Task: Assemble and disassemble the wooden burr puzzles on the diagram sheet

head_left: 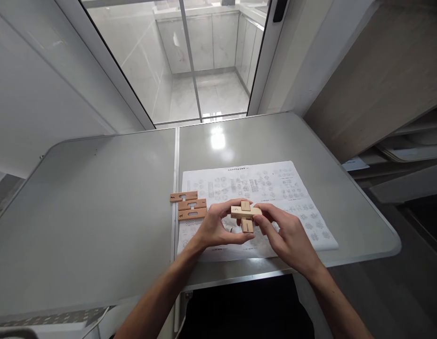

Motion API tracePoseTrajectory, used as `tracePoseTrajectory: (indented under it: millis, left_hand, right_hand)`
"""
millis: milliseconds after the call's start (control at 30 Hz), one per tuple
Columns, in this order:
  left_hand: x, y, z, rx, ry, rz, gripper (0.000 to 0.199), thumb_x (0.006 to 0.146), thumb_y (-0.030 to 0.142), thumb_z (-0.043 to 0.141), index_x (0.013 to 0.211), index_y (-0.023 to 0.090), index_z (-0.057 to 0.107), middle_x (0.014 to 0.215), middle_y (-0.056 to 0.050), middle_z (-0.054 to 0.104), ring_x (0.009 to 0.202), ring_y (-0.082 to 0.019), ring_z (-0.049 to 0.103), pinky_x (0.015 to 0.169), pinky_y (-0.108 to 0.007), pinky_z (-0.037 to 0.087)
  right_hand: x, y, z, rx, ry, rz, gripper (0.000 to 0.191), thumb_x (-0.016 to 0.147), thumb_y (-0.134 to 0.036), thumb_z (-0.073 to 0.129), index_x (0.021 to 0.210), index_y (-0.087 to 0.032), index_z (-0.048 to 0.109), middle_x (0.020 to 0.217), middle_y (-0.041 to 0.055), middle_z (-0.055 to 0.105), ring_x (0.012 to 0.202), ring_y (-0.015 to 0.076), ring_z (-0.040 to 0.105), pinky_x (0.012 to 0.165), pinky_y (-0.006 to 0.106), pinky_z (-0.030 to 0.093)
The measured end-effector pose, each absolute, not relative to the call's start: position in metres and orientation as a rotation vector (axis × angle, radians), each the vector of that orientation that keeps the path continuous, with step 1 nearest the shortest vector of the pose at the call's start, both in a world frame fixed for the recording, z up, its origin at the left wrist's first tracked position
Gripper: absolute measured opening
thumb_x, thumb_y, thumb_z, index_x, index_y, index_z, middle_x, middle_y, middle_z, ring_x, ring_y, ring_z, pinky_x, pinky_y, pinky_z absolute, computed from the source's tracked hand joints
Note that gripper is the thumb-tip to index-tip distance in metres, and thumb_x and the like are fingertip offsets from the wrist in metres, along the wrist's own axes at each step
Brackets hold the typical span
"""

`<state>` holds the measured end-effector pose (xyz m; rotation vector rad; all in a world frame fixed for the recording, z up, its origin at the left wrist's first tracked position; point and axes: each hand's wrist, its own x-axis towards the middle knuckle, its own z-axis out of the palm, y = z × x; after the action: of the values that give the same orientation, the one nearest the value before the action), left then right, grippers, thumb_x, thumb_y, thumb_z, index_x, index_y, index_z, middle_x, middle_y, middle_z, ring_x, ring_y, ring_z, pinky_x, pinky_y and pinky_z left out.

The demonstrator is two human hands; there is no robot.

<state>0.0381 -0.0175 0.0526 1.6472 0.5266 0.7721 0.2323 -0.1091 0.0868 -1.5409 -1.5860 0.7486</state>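
Several pale wooden puzzle pieces (247,226), crossed over each other, are held together above a printed sheet. My left hand (220,223) grips the upright pieces between thumb below and fingers above. With thumb and fingertips, my right hand (284,228) pinches the right end of the crosswise wooden piece (239,212), which bears a dark mark at its left end. Left of my left hand lie three browner slotted wooden pieces (192,204), numbered and set one below another. Parts of the held pieces are hidden behind my fingers.
A large instruction sheet (303,183) with small line drawings lies under my hands on the grey table (98,212). A metal seam (176,155) divides the tabletop. Beyond the far edge stands a glazed door (204,61); shelves (409,146) are at the right.
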Motion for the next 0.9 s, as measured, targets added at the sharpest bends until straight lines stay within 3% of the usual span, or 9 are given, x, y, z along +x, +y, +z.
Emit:
tracePoseTrajectory:
  millis: [367, 600, 900]
  left_hand:
    - [0.0383, -0.0171, 0.0548, 1.666, 0.514, 0.777, 0.061, 0.076, 0.032, 0.092, 0.131, 0.015, 0.071, 0.112, -0.012, 0.077, 0.103, -0.026, 0.072, 0.09, -0.036, 0.061]
    - [0.0385, -0.0182, 0.052, 1.636, 0.522, 0.787, 0.06, 0.076, 0.033, 0.092, 0.13, 0.014, 0.071, 0.11, -0.011, 0.077, 0.1, -0.025, 0.072, 0.089, -0.035, 0.061]
    - [0.038, -0.0178, 0.0495, 1.613, 0.526, 0.771, 0.059, 0.076, 0.033, 0.091, 0.129, 0.016, 0.072, 0.11, -0.01, 0.076, 0.1, -0.025, 0.071, 0.09, -0.035, 0.06]
  right_hand:
    - [0.232, -0.1087, 0.0825, -1.508, -1.592, 0.715, 0.023, 0.112, -0.037, 0.051, 0.116, -0.022, 0.068, 0.088, 0.004, 0.073, 0.076, 0.0203, 0.068, 0.072, 0.031, 0.053]
    - [0.2324, -0.1076, 0.0782, -1.486, -1.61, 0.679, 0.024, 0.112, -0.038, 0.05, 0.121, -0.023, 0.067, 0.1, 0.0074, 0.076, 0.081, 0.0224, 0.071, 0.075, 0.033, 0.056]
    - [0.2342, -0.1061, 0.0812, -1.518, -1.606, 0.709, 0.026, 0.111, -0.042, 0.05, 0.116, -0.023, 0.067, 0.088, 0.0048, 0.072, 0.076, 0.0217, 0.069, 0.073, 0.033, 0.056]
